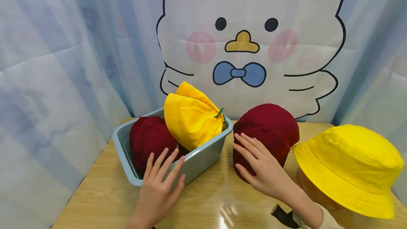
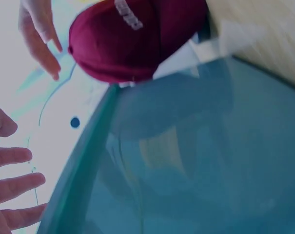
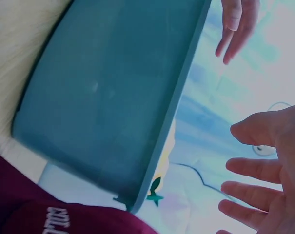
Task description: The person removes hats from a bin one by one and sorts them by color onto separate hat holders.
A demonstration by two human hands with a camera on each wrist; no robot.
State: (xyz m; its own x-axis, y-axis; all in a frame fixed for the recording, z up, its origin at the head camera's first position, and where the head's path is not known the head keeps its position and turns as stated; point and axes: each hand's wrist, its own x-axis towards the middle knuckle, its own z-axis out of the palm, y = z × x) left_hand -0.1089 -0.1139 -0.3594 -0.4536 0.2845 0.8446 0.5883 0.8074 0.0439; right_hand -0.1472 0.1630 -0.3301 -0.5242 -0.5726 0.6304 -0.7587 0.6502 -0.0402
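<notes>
My left hand (image 1: 159, 183), fingers spread and straight, is at the near side of a blue-grey plastic bin (image 1: 203, 163); whether it touches the rim cannot be told. Inside the bin lie a maroon cap (image 1: 149, 139) and a folded yellow hat (image 1: 190, 119) with a green sprout-like tip. To the right of the bin stands another maroon cap (image 1: 268, 124), with white lettering in the left wrist view. My right hand (image 1: 262, 167) is extended in front of this cap, holding nothing; contact with it is unclear. Both wrist views show the fingers apart and straight.
A yellow bucket hat (image 1: 353, 165) sits at the right on a tan rounded form (image 1: 306, 185), mostly hidden beneath it. Everything stands on a wooden table (image 1: 95, 200). Behind hangs a curtain (image 1: 245, 105) printed with a cartoon bird.
</notes>
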